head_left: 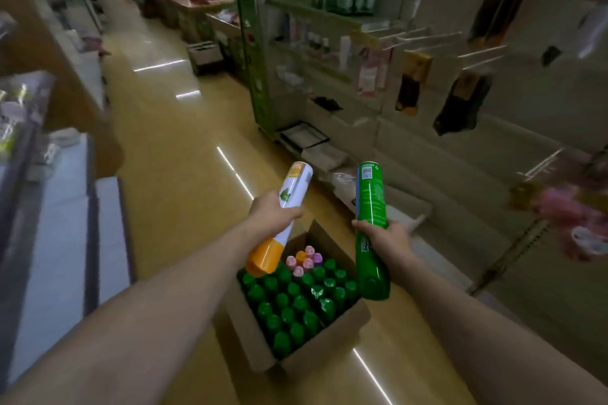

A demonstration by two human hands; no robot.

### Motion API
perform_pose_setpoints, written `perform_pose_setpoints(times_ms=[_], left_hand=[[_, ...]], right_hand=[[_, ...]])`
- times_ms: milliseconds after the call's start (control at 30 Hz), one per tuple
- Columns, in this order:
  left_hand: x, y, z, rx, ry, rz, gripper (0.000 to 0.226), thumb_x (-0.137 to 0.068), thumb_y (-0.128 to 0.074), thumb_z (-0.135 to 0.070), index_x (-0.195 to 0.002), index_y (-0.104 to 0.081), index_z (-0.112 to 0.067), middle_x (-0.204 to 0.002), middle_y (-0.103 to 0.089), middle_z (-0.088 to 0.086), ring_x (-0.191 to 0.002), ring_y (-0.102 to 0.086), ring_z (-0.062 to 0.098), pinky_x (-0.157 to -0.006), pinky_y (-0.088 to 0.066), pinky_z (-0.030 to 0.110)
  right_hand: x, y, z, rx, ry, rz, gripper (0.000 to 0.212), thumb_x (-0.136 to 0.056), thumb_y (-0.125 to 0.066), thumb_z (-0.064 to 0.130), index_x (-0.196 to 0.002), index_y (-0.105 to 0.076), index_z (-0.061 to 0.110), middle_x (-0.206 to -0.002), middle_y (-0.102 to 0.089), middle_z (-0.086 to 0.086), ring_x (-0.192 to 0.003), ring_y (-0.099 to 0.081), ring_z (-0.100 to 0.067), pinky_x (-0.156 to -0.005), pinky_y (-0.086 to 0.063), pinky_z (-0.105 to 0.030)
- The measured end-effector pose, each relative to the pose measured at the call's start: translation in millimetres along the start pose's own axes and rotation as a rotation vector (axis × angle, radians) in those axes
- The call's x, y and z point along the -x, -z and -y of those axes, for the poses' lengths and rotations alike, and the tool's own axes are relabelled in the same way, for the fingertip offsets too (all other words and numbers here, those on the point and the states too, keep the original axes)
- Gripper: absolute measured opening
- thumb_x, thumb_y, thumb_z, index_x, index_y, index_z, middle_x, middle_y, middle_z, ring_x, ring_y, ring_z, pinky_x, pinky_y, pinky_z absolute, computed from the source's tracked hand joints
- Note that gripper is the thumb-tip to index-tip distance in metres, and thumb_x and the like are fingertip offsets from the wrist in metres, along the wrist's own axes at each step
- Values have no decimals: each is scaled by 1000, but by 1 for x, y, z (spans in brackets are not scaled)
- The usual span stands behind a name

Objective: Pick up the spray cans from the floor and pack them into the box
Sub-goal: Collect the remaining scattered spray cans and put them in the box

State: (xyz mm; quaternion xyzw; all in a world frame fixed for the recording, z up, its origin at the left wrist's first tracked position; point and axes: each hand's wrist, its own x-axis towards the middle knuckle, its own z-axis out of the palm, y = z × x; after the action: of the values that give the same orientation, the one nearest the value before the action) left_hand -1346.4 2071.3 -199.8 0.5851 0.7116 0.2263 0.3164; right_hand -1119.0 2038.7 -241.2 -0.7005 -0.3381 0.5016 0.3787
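I've got a can in each hand over the box [329,344], which sits on the shop floor [171,174] w/ its flaps open. Left hand [273,212] is wrapped round the middle of the white can [291,197], orange cap pointing down toward the box's near-left side; right hand [386,237] is wrapped round the green can [371,204], also cap-down, hanging just above the right edge. Both grips look firm, fingers curled round the bodies, nothing slipping that I can see. The box is nearly full: rows of green caps [289,306] standing upright, plus a small cluster of pink and orange caps [304,261] at the far corner. So the job now, imo, is finding gaps. I can't tell from here where a free slot is, prob toward the right or far side. To do it well I'd flip each can cap-up to match the rest, do one at a time rather than both, lower it straight down into a slot w/o knocking neighbours, and let go only once the base sits on the bottom. If it's tight, I'd nudge the standing cans together first. There's blur all round, so I'd slow down before lowering.
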Motion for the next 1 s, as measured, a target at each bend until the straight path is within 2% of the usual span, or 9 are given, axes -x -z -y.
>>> perform_pose_setpoints(times_ms=[100,233,300,467,567,700,733,833,1000], left_hand=[[-28,5,24,43,79,-3,40,-79,-77,-37,-109,-59,-16,-103,-64,6,-91,-64,26,-76,-53,33],[-71,3,47,60,175,-13,36,-82,-76,-34,-107,-59,-15,-100,-62,5,-89,-63,25,-70,-47,28],[-94,1,56,63,225,-31,38,-81,-75,-35,-109,-59,-15,-100,-63,4,-88,-63,24,-69,-47,28],[-145,-1,76,111,398,-50,35,-79,-76,-36,-103,-62,-16,-100,-68,7,-88,-66,25,-72,-54,31],[-168,1,91,149,472,-62,38,-78,-77,-34,-107,-64,-13,-100,-68,7,-86,-66,24,-69,-51,28],[-195,6,119,166,567,-57,41,-76,-78,-36,-107,-62,-13,-100,-67,6,-88,-66,24,-69,-51,30],[-203,8,128,165,588,-50,43,-76,-79,-36,-107,-62,-12,-101,-67,7,-89,-66,24,-71,-53,31],[-233,13,160,187,624,-19,41,-76,-79,-35,-106,-63,-12,-104,-68,8,-90,-66,25,-69,-51,29],[-298,16,235,144,643,144,41,-78,-78,-37,-107,-62,-12,-104,-67,8,-88,-65,24,-66,-47,28]], right_hand=[[-32,-30,5,57,-48,39,65,-67,-87,46,-110,-56,8,-95,-67,-12,-81,-70,-28,-76,-61,-46],[-88,-64,11,129,-67,84,64,-67,-87,47,-108,-58,8,-93,-68,-12,-78,-70,-27,-65,-58,-38],[-118,-80,18,153,-83,136,65,-66,-88,47,-109,-58,8,-95,-68,-13,-78,-70,-28,-67,-60,-40],[-180,-114,38,242,-145,288,35,-81,-82,25,-83,-50,11,-82,-61,-12,-69,-63,-23,-60,-53,-34],[-202,-136,53,286,-166,353,33,-79,-83,22,-90,-55,7,-83,-65,-14,-73,-67,-29,-67,-59,-42],[-232,-173,60,368,-183,423,41,-77,-84,18,-98,-58,-6,-67,-65,-14,-49,-63,-22,-42,-49,-26],[-239,-185,60,388,-190,428,43,-75,-85,20,-98,-59,-6,-67,-65,-13,-51,-65,-22,-45,-53,-30],[-265,-224,55,507,-251,455,51,-67,-89,36,-96,-59,7,-85,-68,-10,-75,-70,-26,-72,-60,-39],[-305,-305,11,705,-320,538,84,-41,-87,51,-109,-58,11,-102,-65,-9,-87,-69,-26,-78,-61,-41]])
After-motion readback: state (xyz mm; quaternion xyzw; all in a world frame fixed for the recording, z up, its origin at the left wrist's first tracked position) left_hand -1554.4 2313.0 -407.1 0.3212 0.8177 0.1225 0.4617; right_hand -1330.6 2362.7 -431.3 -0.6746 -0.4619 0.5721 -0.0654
